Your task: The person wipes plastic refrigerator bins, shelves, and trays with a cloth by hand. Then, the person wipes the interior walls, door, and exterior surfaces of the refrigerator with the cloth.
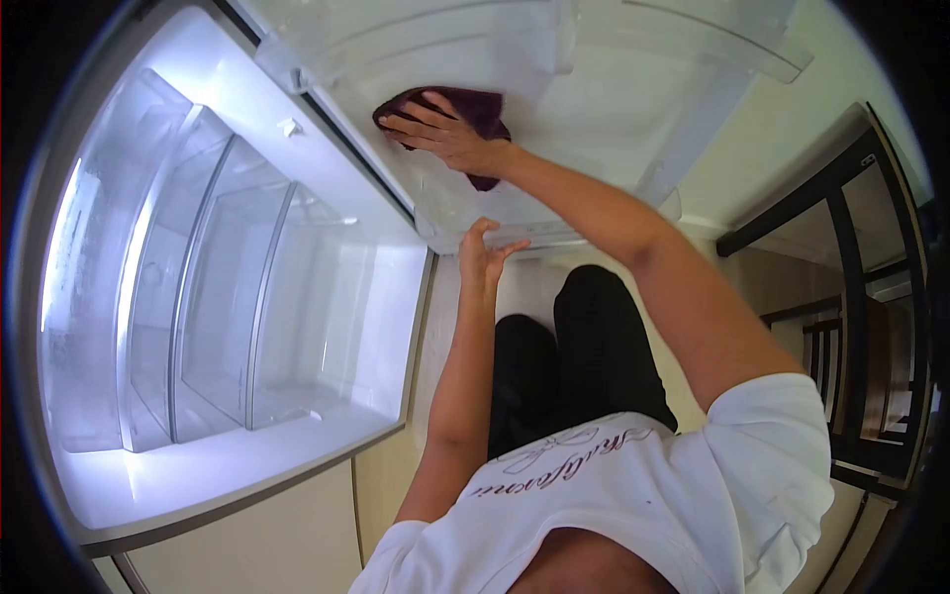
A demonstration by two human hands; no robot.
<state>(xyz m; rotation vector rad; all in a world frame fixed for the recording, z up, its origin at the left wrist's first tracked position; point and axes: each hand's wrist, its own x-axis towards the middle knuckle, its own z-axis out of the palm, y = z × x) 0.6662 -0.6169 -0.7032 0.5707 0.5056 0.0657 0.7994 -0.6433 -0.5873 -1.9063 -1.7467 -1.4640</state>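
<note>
A dark maroon cloth [485, 111] lies against the inner face of the open fridge door [604, 129]. My right hand [440, 134] rests on it with fingers spread, pressing it to the white door liner. Lower down, my left hand [482, 255] is at the door's bottom edge, beside the clear lower bin rim [539, 244]. Its thumb and fingers are apart, and nothing shows between them.
On the left is the lit fridge interior [327, 257] with glass shelves [233, 287] and clear drawers. Clear door bins [712, 35] project at the top. A dark-framed rack [846, 238] stands at the right. My knees [594, 307] are below the door.
</note>
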